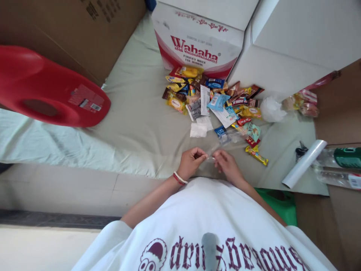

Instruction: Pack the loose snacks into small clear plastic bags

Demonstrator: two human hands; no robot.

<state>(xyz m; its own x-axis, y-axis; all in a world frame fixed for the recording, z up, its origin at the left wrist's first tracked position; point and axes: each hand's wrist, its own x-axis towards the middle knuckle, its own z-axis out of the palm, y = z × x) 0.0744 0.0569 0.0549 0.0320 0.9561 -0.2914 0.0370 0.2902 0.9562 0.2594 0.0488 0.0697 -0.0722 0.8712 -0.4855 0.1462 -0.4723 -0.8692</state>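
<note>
Close to my body, at the near edge of the cloth-covered surface, my left hand point(193, 161) is closed in a pinch, a beaded bracelet on its wrist. My right hand point(227, 164) faces it with fingers curled inward, partly blurred. Between the fingertips shows a thin, pale, see-through bit point(210, 158), too small to name. Just beyond the hands lies a clear plastic wrapper point(235, 136) beside a blue packet point(220, 131). White square packets point(198, 130) lie a little farther left. Behind them spreads a heap of wrapped snacks point(217, 99), several with yellow, brown or red wrappers.
A white-and-red water carton point(200, 47) stands behind the heap, with white boxes point(296, 41) to its right. On the left lies a large red plastic jug point(53, 90). At right are a shiny roll point(304, 163), clear bottles point(338, 177) and a crumpled white bag point(272, 109).
</note>
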